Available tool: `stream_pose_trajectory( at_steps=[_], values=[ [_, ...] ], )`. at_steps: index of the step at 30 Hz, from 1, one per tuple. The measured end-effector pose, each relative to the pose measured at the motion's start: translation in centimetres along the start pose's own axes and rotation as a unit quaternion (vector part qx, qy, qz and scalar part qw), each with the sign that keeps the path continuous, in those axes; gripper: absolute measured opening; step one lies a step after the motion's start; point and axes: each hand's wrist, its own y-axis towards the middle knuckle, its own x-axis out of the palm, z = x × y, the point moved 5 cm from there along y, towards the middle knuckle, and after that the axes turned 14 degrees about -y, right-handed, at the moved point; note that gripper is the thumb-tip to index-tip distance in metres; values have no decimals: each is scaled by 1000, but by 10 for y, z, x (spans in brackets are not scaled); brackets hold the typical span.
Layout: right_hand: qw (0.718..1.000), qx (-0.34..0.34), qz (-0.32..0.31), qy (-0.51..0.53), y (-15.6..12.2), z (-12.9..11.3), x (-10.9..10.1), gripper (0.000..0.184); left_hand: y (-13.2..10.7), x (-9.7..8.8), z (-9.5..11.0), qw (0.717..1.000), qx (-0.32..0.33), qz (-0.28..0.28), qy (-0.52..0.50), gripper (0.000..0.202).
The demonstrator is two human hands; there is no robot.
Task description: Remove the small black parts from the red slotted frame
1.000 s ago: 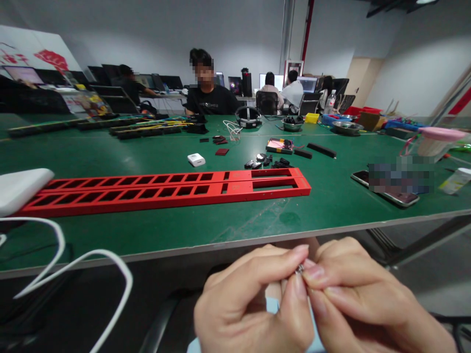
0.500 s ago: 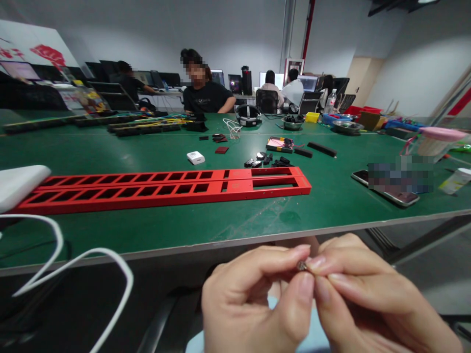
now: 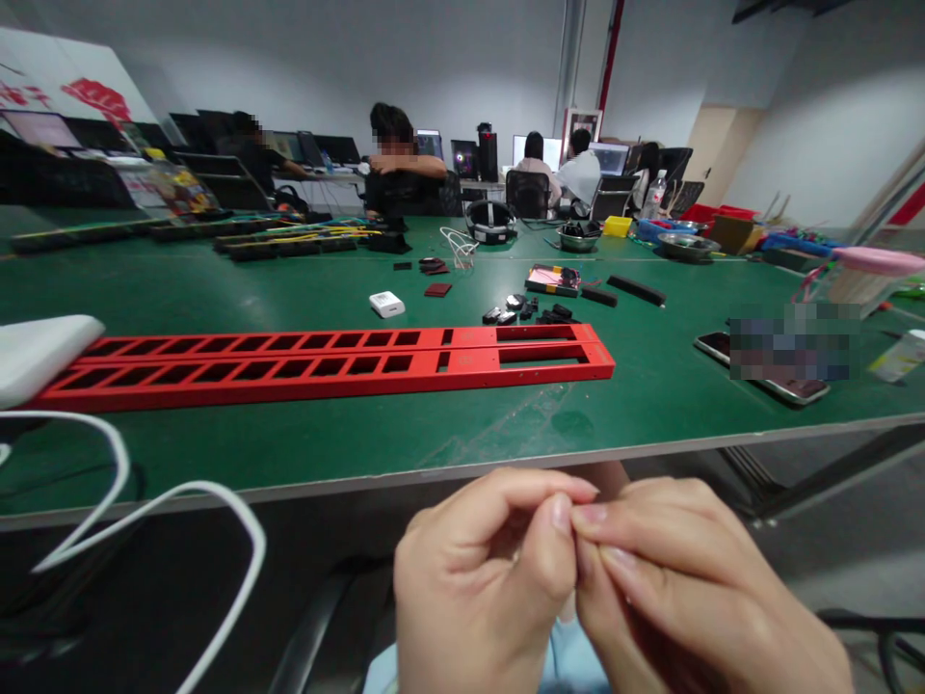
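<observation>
My left hand and my right hand are held together below the near edge of the green table. Both pinch with thumb and forefinger at one spot where their fingertips meet. What they pinch is hidden by the fingers now. On the table just beyond lie two long red slotted metal rails, side by side and running left to right. Neither hand touches them.
A white cable loops off the table edge at the left, beside a white device. A phone lies at the right, small black parts and a white charger mid-table. People sit at the far side.
A small dark metal part showed between my fingertips half a second ago; my fingers have closed over it. The person across the table has turned and raised an arm.
</observation>
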Motion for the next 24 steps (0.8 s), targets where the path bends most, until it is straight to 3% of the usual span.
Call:
stream_pose_trajectory(
  at_steps=[5,10,16,24],
  values=[
    [998,24,53,31,-4,5,6,20,-3,1,2,999,14,35,16,14],
    [992,70,94,53,-10,11,6,19,-3,3,-1,999,-14,22,-28,14],
    [981,71,121,132,-1,11,7,23,-3,4,-5,996,-47,11,-70,12],
    [971,91,125,184,3,15,8,20,0,2,-10,995,-44,24,-88,7]
  ],
)
